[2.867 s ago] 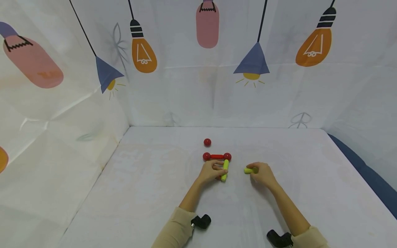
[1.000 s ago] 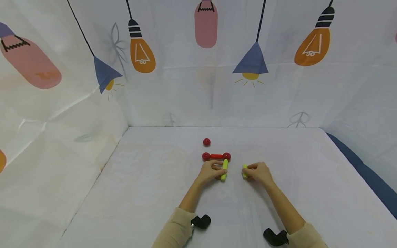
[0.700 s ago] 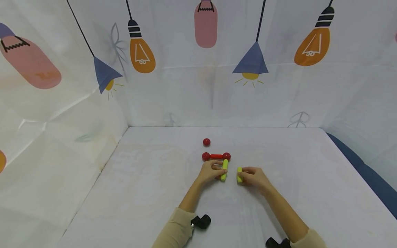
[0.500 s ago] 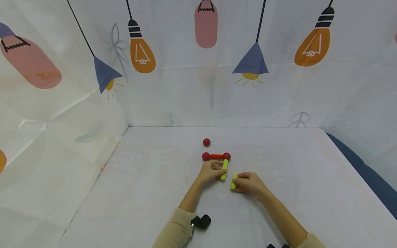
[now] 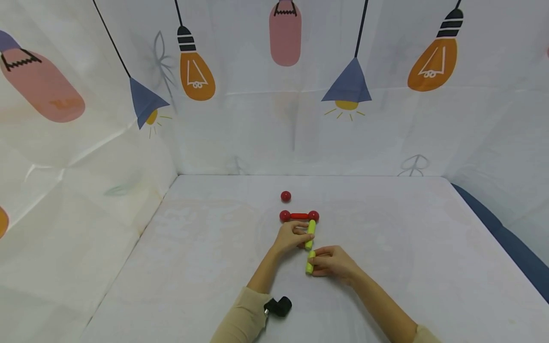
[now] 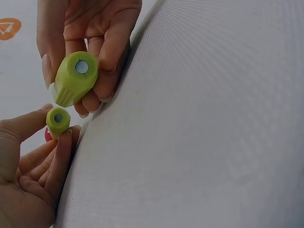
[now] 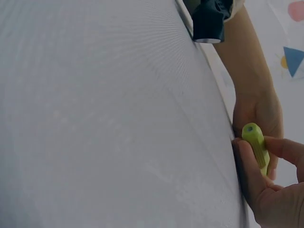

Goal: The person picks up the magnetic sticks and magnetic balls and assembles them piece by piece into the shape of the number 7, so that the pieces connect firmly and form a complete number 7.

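Note:
In the head view my left hand (image 5: 291,237) pinches a yellow-green magnetic rod (image 5: 311,226) between thumb and fingers. Its far end meets the right ball (image 5: 314,216) of a red piece, a short red rod (image 5: 299,216) with a ball at each end. Just nearer to me, my right hand (image 5: 332,262) pinches a second yellow-green rod (image 5: 309,269), roughly in line with the first. The rods' facing ends are very close; whether they touch I cannot tell. A round grey disc shows in the end of the second rod (image 6: 76,78) in the left wrist view.
A loose red ball (image 5: 286,196) lies on the white table (image 5: 214,247) beyond the red piece. White sheets (image 5: 253,128) printed with lamps stand along the back and sides. A black wrist camera (image 5: 279,306) sits at the left sleeve.
My right hand has moved left and toward me, turning its rod from sideways to pointing away from me, so it sits below the other rod. My left hand stays in place.

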A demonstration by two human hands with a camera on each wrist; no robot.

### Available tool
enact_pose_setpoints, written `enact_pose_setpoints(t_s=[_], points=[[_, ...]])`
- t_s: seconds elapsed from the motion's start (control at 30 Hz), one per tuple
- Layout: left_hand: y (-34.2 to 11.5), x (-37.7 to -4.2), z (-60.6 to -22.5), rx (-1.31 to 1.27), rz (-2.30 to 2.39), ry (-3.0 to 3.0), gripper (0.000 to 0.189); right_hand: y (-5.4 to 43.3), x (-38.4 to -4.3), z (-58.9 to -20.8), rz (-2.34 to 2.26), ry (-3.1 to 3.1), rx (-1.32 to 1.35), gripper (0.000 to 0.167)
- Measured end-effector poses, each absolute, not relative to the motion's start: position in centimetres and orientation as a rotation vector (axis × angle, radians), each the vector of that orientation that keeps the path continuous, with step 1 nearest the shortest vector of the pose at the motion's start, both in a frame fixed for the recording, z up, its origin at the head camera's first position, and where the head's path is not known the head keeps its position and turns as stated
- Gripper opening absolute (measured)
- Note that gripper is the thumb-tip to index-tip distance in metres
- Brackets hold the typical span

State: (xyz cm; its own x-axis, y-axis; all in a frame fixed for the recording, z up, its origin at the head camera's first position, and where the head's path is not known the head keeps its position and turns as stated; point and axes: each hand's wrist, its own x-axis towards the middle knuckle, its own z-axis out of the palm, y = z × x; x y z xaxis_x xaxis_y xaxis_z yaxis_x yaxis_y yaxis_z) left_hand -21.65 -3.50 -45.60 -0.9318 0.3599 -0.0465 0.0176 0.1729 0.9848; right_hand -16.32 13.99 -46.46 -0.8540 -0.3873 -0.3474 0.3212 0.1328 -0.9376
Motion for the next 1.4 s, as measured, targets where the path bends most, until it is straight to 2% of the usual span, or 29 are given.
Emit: enact_pose_setpoints(t_s=[0.4,0.63,0.97,1.2,1.4], points=[[-3.6,-21.7,-45.7,0.356,1.828,2.184,0.038,13.0,-16.5,-46.9,-1.824,1.873,-0.073,0.045],[-3.2,-23.5,-48.9,0.315,1.837,2.201,0.039,12.8,-16.6,-46.5,-1.834,1.874,-0.030,0.046],[-3.3,-23.2,-48.6,0.335,1.813,2.211,0.038,12.8,-17.0,-46.7,-1.801,1.882,0.004,0.045],[-3.4,-21.7,-45.8,0.355,1.830,2.212,0.036,12.4,-17.0,-46.6,-1.789,1.917,0.097,0.047],[-3.5,-22.8,-48.1,0.328,1.863,2.193,0.036,12.2,-17.0,-46.3,-1.792,1.931,0.126,0.047]])
